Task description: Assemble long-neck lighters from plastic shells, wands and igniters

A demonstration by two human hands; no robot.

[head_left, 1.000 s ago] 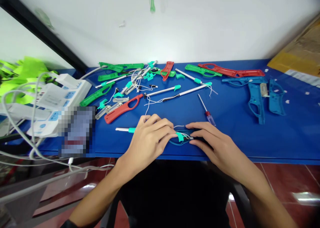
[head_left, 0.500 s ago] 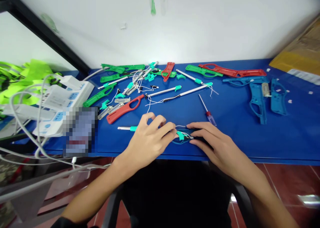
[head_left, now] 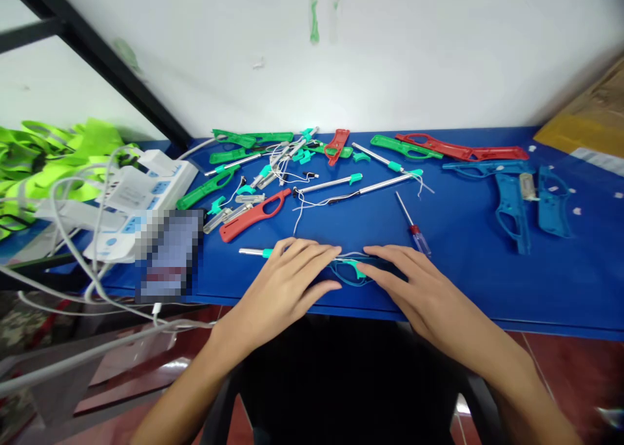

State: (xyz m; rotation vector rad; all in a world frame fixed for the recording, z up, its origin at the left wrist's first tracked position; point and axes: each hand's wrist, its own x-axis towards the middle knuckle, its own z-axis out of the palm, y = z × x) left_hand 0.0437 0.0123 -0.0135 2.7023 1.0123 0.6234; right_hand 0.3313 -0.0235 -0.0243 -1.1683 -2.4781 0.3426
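Note:
At the near edge of the table, a lighter casing half point(head_left: 351, 279) in translucent blue lies flat under my hands. A turquoise trigger point(head_left: 359, 272) and white wires show in it, and its metal tube point(head_left: 251, 252) sticks out to the left. My left hand point(head_left: 288, 279) rests over the casing's left part, fingers stretched out and thumb apart. My right hand point(head_left: 414, 282) has its fingers spread over the right end, one fingertip at the trigger. Both hands hide much of the casing. A screwdriver point(head_left: 413, 227) lies just beyond my right hand.
Beyond the hands lie a red casing half point(head_left: 253, 217), green casing halves point(head_left: 208, 188) and several wired metal tubes point(head_left: 329, 184). Blue casing halves point(head_left: 509, 204) are at right. A power strip point(head_left: 146, 204), a blurred phone point(head_left: 170, 255) and cables stand left; a cardboard box point(head_left: 589, 107) sits far right.
My left fingers have gone from a bent pinch to lying flat over the casing. My right index finger has shifted left to the trigger. The whole view has moved slightly.

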